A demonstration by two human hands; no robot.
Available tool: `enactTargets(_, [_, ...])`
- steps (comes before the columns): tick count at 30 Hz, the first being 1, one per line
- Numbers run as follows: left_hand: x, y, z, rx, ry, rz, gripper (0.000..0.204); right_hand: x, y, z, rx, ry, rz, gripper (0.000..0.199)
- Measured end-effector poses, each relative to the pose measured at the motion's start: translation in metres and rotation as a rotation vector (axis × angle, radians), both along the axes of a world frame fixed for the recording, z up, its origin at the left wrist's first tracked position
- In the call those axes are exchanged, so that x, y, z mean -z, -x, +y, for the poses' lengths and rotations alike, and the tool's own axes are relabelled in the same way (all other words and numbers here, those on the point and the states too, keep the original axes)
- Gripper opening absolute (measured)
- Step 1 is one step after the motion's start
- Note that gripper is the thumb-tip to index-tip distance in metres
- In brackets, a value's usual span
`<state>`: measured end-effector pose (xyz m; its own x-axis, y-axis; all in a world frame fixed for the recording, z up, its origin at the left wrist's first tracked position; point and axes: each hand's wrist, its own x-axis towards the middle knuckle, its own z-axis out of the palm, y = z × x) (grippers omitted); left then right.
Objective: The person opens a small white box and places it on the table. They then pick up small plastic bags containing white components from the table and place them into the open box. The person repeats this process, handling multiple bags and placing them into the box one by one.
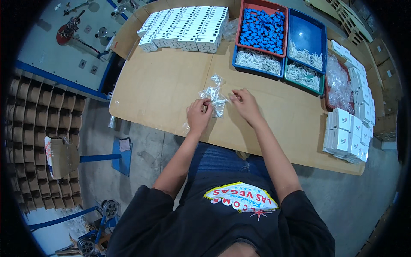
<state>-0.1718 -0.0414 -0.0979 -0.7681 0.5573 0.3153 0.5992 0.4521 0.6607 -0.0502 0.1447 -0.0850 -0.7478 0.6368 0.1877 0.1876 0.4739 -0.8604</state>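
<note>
A small heap of clear plastic bags (215, 95) lies on the cardboard-covered table before me, with whitish pieces showing through the film. At its left side is my left hand (200, 116), fingers curled in and closed on the edge of a clear bag. My right hand (247, 106) is just right of the heap, apart from it. Its thumb and fingers are drawn together in a pinch; whatever may be between them is too small to make out.
White boxes (184, 28) stand in rows at the far left. Blue parts fill a red tray (284, 43); nearby blue trays (306, 28) and a green tray (321, 91) hold white pieces. At right are clear bags (337, 81) and stacked white boxes (349, 135).
</note>
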Motion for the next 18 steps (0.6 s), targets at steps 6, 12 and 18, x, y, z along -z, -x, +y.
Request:
enactTargets(6, [-0.004, -0.001, 0.002, -0.005, -0.026, 0.002, 0.017, -0.002, 0.022, -0.015, -0.020, -0.038, -0.120, 0.016])
enactTargets(12, [-0.001, -0.002, 0.001, -0.027, 0.009, 0.010, 0.015, -0.006, -0.009, -0.003, -0.057, 0.571, 0.145, 0.013])
enactTargets(18, [-0.004, -0.003, 0.003, -0.018, -0.016, -0.012, 0.014, -0.044, -0.072, 0.015, 0.073, 0.960, 0.370, 0.023])
